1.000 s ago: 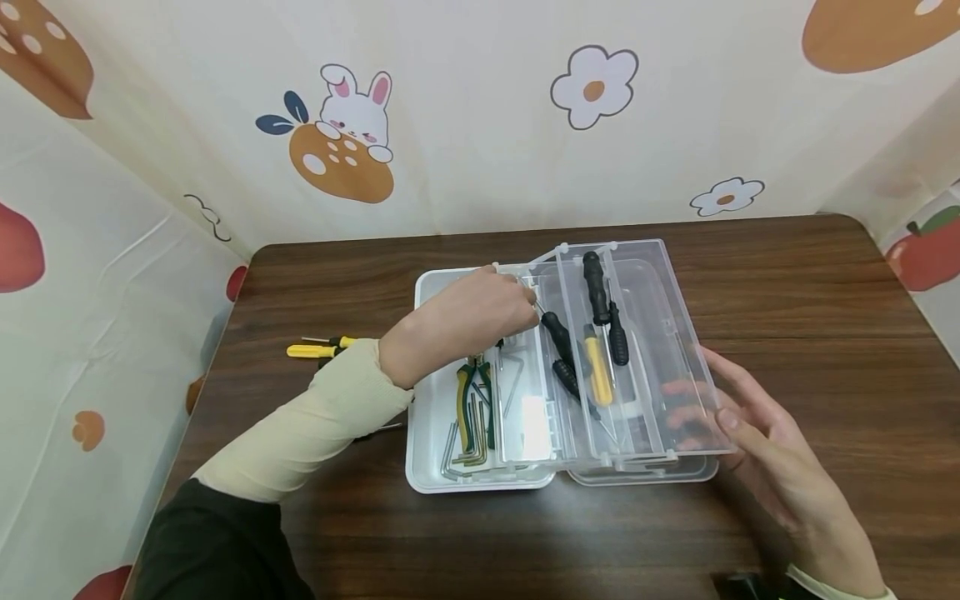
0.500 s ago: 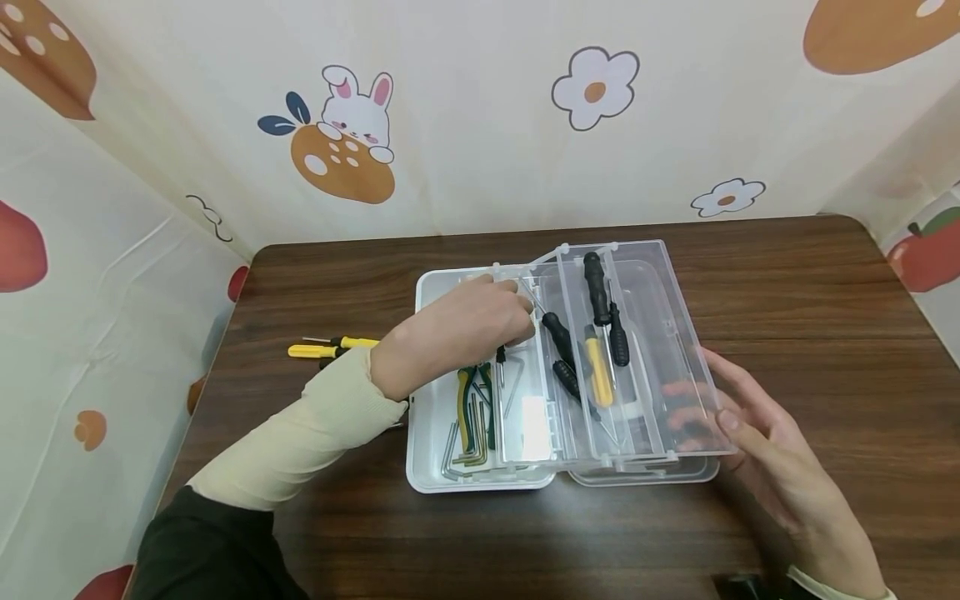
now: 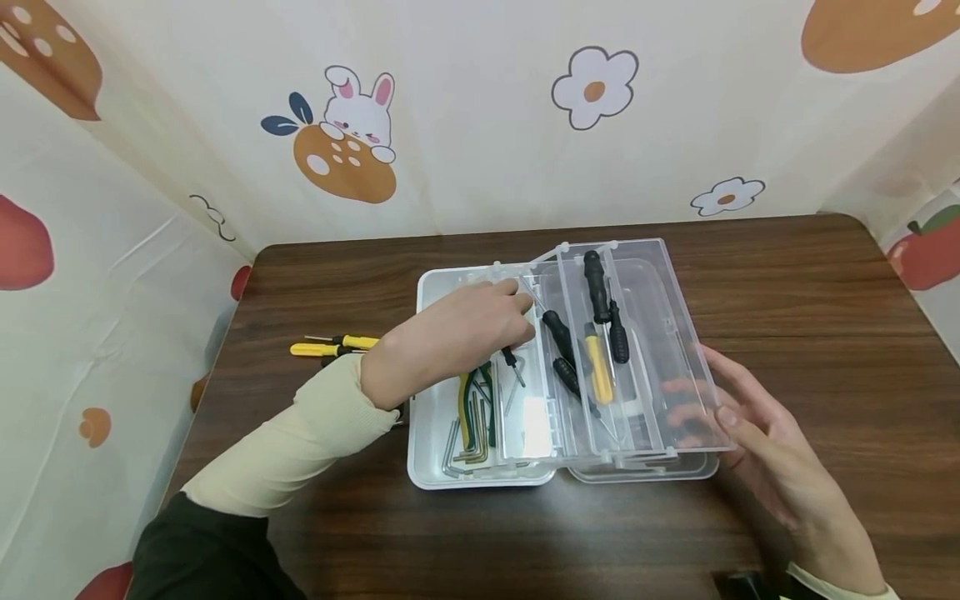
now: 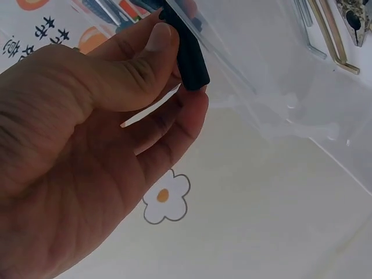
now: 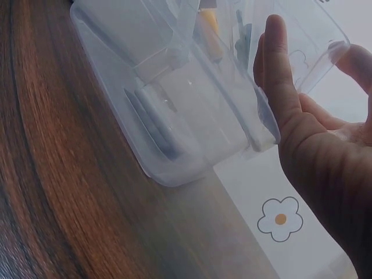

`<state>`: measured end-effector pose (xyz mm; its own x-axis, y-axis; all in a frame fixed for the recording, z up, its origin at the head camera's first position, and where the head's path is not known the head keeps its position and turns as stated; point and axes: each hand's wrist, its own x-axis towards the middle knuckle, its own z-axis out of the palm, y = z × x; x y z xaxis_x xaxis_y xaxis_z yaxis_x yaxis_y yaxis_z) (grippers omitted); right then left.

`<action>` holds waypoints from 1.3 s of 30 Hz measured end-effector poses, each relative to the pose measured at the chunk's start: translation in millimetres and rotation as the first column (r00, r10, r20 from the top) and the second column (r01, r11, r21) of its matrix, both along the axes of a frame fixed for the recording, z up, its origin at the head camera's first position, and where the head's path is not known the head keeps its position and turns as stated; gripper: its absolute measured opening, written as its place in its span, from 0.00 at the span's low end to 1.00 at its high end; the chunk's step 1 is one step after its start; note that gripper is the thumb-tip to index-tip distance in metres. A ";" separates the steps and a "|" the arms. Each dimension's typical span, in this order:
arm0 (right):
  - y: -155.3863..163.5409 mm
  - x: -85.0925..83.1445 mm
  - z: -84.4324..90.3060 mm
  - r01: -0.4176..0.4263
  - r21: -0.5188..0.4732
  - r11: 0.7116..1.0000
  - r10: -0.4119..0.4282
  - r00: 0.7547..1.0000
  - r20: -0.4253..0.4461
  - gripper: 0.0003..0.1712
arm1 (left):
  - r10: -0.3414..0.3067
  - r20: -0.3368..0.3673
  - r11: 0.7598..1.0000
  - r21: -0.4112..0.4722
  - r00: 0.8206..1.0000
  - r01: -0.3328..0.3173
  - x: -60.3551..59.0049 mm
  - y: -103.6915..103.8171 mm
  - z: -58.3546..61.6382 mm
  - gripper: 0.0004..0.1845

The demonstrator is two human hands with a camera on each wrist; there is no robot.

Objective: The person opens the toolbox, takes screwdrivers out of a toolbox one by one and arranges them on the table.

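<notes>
I have the left hand [image 3: 461, 329] pinching a black screwdriver [image 4: 193, 58] above the left part of the clear tray [image 3: 663, 333]; the right hand [image 3: 780, 446] grips the tray's right edge. Other screwdrivers [image 3: 597, 287] lie inside the tray; pliers [image 3: 466, 412] sit by its left edge, partly behind the left hand

"And the clear tray [image 3: 663, 333]?"
"Transparent plastic, smooth and glossy; it throws back a bright patch of glare. The white box [image 3: 431, 450] looks like opaque plastic, smooth as well."
"The small screwdriver [image 4: 189, 55]?"
"Its dark handle looks like matt plastic, its shaft bare metal. The hex keys [image 4: 332, 46] are smooth metal with a soft sheen."
"The table [image 3: 810, 317]?"
"Wood-grained, with a low satin shine."
"The cuff [image 3: 300, 442]?"
"Soft, matt cloth, ribbed at the wrist. The wall sheet [image 3: 480, 125] is smooth and printed, creased in places."
</notes>
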<state>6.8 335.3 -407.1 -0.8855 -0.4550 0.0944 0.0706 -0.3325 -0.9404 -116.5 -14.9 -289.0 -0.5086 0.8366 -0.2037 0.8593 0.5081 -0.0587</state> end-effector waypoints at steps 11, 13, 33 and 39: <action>-3.4 1.3 8.9 0.038 0.091 0.995 -0.042 0.998 0.042 0.36 | 0.038 -0.021 0.999 -0.001 0.999 -0.038 4.8 -17.8 -0.6 0.24; -3.5 1.2 9.1 0.036 0.087 0.996 -0.039 0.998 0.040 0.35 | 0.061 -0.021 0.998 0.012 0.998 -0.061 6.7 -24.2 -0.6 0.27; -4.3 3.3 11.1 0.058 0.117 0.991 -0.062 0.998 0.031 0.35 | 0.341 0.037 0.915 0.218 0.939 -0.341 39.0 -104.3 -15.9 0.25; -5.8 4.6 13.2 0.067 0.141 0.988 -0.073 0.997 0.037 0.35 | 0.371 0.064 0.875 0.310 0.927 -0.371 48.5 -133.3 -34.7 0.19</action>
